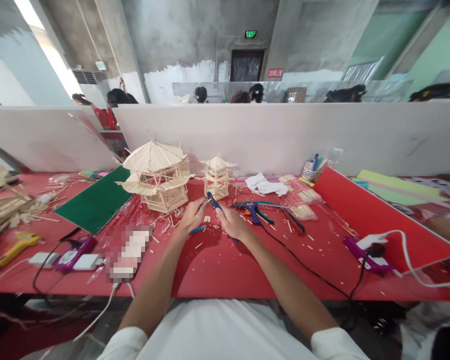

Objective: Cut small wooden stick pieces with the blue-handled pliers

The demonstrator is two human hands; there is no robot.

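Note:
My right hand (pixel 229 222) is wrapped around dark blue-handled pliers (pixel 214 201), their jaws pointing up and left. Close beside the jaws, my left hand (pixel 194 212) is closed with fingertips pinched; what it holds is too small to tell. Just beyond stands a small wooden-stick pavilion model (pixel 216 180). A larger two-roofed stick pavilion (pixel 155 172) stands to its left. Under my left hand lies a blue pen-like object (pixel 198 229). A blue glue gun (pixel 253 212) rests to the right of my right hand. Short stick pieces (pixel 207 219) lie between and around my hands.
A green board (pixel 93 202) lies at left, near a yellow glue gun (pixel 17 248). Purple power strips (pixel 75 254) with cables sit on both sides. A red board (pixel 378 220) leans at right. White tissue (pixel 266 185) and bagged sticks (pixel 302 200) lie behind. A white partition (pixel 285 135) borders the table.

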